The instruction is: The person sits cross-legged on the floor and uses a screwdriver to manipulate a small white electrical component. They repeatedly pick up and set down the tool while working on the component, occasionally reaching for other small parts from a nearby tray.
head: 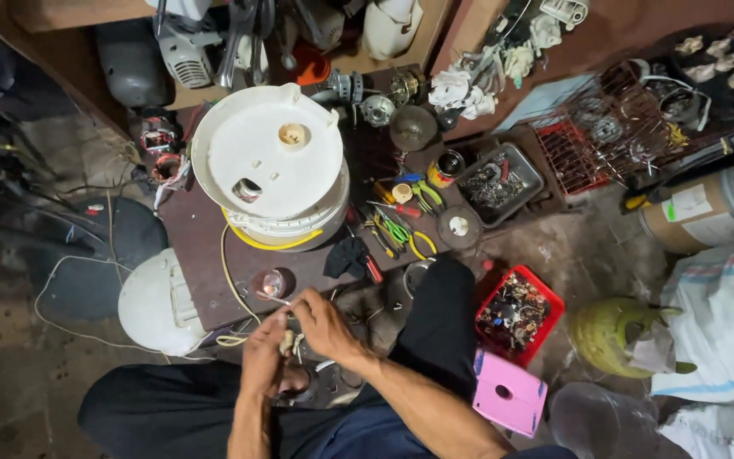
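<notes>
My left hand [263,359] and my right hand [324,327] meet over my lap at the near edge of a low dark workbench [214,280]. Both pinch a small pale part [286,342] between the fingertips, and a thin metal tool [275,298] sticks out toward the bench from my left fingers. A round white appliance housing [267,157] lies flat on the bench above my hands, with a yellow wire [229,272] trailing from it toward me. Pliers and screwdrivers [397,225] lie to the right of the housing.
A red tray of small parts [518,313] and a pink plastic stool [510,393] sit on the floor at right. A grey tray of screws [499,183], a wire cage [605,127], a green gas cylinder [618,336] and a white cover [156,304] surround the bench.
</notes>
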